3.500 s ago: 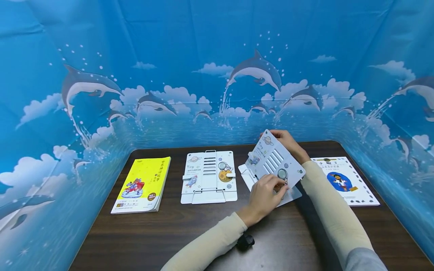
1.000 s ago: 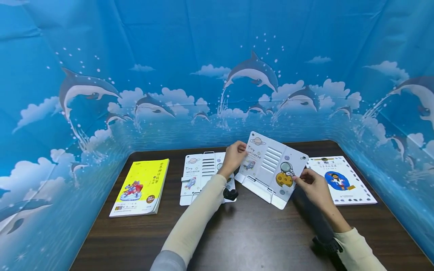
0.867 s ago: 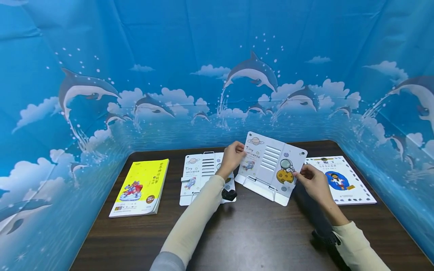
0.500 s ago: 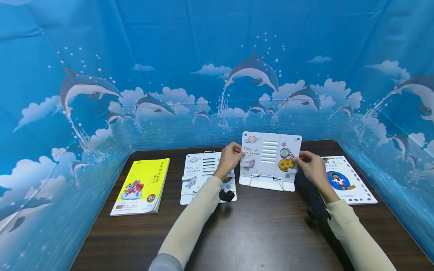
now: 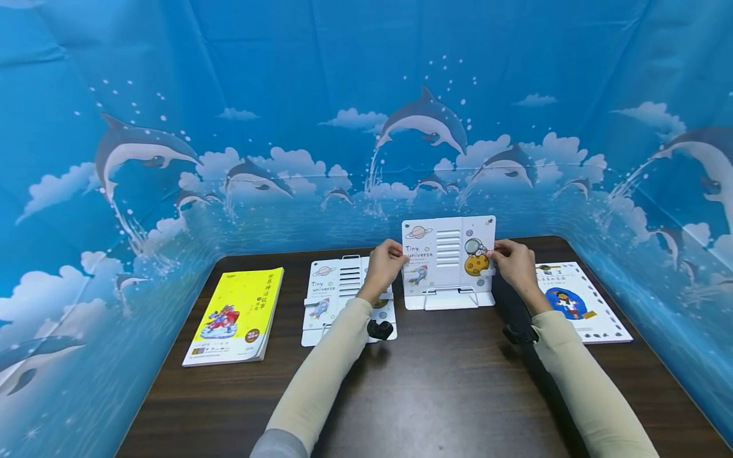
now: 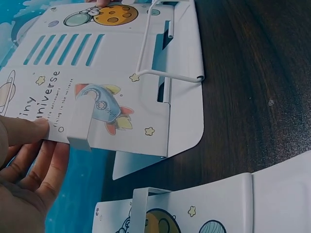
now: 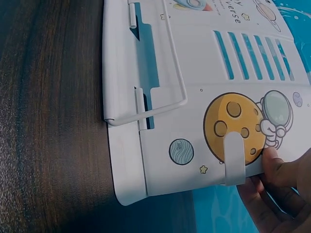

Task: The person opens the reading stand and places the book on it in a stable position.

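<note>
A white book stand (image 5: 449, 254) printed "Tiny universe" stands with its back panel raised at the table's far side, its base on the tabletop. My left hand (image 5: 382, 268) pinches the panel's left edge, thumb in front and fingers behind, as the left wrist view shows above a page clip (image 6: 82, 119). On the opposite edge my right hand (image 5: 515, 267) pinches the panel beside the yellow moon print (image 7: 233, 124). The wire page holder (image 7: 165, 104) crosses the lower front. Whatever props the panel from behind is hidden.
A second, folded book stand (image 5: 332, 299) lies flat to the left, partly under my left forearm. Further left is a yellow book (image 5: 237, 315); a white book (image 5: 578, 302) lies at right. The dark wood table (image 5: 446, 381) ends at a blue dolphin curtain (image 5: 321, 76).
Earlier the panel was tilted and turned, with my arms crossed over it. My hands moved to its two sides, and the stand turned to face me squarely, shifting slightly left and back.
</note>
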`<act>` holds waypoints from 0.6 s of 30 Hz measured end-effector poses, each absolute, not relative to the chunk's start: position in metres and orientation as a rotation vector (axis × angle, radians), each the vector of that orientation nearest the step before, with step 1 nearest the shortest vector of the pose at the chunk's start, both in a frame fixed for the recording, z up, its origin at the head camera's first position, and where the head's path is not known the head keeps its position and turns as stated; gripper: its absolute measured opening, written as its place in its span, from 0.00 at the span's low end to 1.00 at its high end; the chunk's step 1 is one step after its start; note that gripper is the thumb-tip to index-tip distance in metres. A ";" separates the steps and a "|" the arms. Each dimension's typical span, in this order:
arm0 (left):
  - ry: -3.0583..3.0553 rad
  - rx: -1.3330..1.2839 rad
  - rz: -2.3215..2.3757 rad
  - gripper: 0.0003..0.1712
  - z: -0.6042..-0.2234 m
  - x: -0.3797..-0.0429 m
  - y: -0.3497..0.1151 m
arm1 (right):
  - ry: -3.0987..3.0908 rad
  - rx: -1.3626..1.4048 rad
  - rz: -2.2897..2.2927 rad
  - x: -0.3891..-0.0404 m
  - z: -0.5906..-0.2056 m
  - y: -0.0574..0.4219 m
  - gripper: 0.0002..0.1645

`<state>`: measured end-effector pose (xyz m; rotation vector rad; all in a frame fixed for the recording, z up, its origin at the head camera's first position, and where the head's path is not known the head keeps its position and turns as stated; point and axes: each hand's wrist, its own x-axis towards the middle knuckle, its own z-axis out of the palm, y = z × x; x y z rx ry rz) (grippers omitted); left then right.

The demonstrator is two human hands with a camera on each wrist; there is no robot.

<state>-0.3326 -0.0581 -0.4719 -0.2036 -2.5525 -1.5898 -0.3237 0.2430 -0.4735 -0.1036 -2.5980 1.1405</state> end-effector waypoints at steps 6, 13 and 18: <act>-2.555 -0.192 -1.599 0.10 -0.471 -0.331 -0.058 | -2.599 -0.110 1.131 -0.326 -0.474 0.242 0.20; -2.562 -0.170 -1.599 0.10 -0.472 -0.331 -0.057 | -2.605 -0.104 1.116 -0.327 -0.474 0.241 0.21; -2.520 -0.174 -1.553 0.11 -0.473 -0.327 -0.054 | -2.630 -0.051 1.080 -0.324 -0.471 0.243 0.21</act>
